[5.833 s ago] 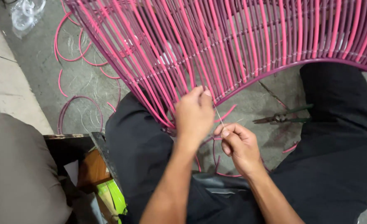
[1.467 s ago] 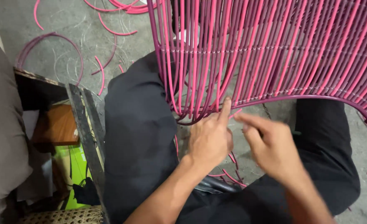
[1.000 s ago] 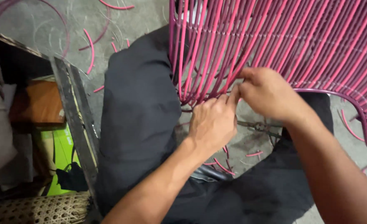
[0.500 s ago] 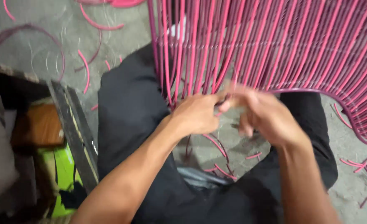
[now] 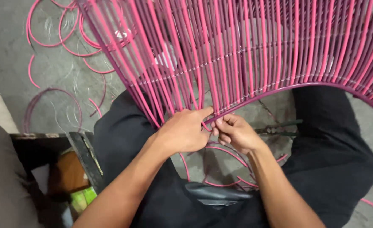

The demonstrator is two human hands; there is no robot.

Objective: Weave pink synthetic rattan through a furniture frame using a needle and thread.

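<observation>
A curved frame wound with pink cords (image 5: 254, 50) fills the top of the view, its lower rim (image 5: 304, 86) arching over my lap. My left hand (image 5: 184, 131) is closed against the rim's left end, thumb pressed on the cords. Beside it, my right hand (image 5: 237, 133) pinches a loose pink cord (image 5: 205, 126) just below the rim. Both hands nearly touch. My legs in black trousers (image 5: 123, 139) spread to either side.
Pink cord offcuts (image 5: 55, 38) curl on the grey concrete floor at upper left, and more (image 5: 224, 183) lie between my legs. A dark hand tool (image 5: 279, 128) lies on the floor right of my hands. A low stool edge (image 5: 85, 156) and a green item (image 5: 83, 198) sit lower left.
The view has swung, so the frame's rim now sits higher and farther right. My hands have steadied at the rim, left hand gripping the cords, right hand pinching below.
</observation>
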